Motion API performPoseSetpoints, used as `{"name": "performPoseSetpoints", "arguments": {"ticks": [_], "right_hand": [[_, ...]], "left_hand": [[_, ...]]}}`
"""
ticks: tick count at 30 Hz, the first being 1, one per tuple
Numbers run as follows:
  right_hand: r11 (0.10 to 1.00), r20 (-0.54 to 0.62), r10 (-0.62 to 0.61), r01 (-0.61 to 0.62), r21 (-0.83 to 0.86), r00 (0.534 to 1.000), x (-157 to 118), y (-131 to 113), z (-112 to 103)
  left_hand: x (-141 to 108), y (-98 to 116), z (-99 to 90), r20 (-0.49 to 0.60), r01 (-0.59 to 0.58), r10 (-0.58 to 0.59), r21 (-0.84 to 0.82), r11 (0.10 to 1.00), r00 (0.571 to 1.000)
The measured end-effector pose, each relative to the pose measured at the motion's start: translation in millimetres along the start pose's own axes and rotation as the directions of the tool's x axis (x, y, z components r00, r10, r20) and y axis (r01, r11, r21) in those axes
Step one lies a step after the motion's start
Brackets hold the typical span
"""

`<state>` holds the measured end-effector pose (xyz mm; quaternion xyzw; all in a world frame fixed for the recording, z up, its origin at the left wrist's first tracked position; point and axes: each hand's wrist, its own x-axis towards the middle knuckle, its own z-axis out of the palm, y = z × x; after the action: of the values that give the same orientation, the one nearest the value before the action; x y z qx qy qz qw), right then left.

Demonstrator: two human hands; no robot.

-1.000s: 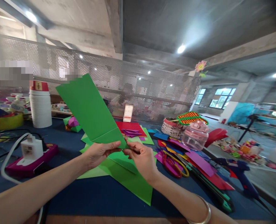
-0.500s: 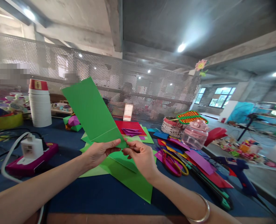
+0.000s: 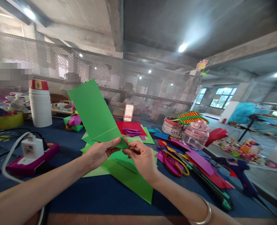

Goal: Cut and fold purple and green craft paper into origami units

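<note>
Stacked paper cups (image 3: 40, 107) were seen at far left on the worktop (image 3: 82, 197). Right of them, a green sheet (image 3: 93, 109) was held up above the worktop, tilted, its upper end unsupported and leaning left, a crease or seam line crossing it near the grip. Its lower end was pinched between thumb and fingers of the left hand (image 3: 98, 154). Under the hands, more green sheets (image 3: 138, 184) were spread on the worktop. The lower right corner was pinched by the closed fingertips of the right hand (image 3: 144, 159); exact contact there was partly hidden. Scissors (image 3: 176, 165) were lying farther right. Handling, as judged: very light, thin card, fairly stiff since no sag was visible, but easily bent at the line or dented by hard pinching; smooth, maybe slightly slippery. Hold best taken at edges or corners near the line, flat finger pads preferred.
</note>
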<state>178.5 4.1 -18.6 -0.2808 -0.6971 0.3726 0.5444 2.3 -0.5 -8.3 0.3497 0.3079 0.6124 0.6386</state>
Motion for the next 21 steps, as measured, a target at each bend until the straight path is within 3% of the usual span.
{"name": "performPoseSetpoints", "arguments": {"ticks": [9, 21], "right_hand": [[0.974, -0.015, -0.114, 0.109, -0.198, 0.993, -1.5, 1.8, -0.4], [0.964, -0.012, -0.145, 0.139, -0.229, 0.989, -3.4, 5.9, 1.1]], "left_hand": [[-1.0, 0.0, 0.2, 0.047, 0.009, -0.009, 0.001, 1.0, 0.999], [-0.9, -1.8, 2.6, -0.018, 0.036, -0.036, -0.034, 0.999, 0.999]]}}
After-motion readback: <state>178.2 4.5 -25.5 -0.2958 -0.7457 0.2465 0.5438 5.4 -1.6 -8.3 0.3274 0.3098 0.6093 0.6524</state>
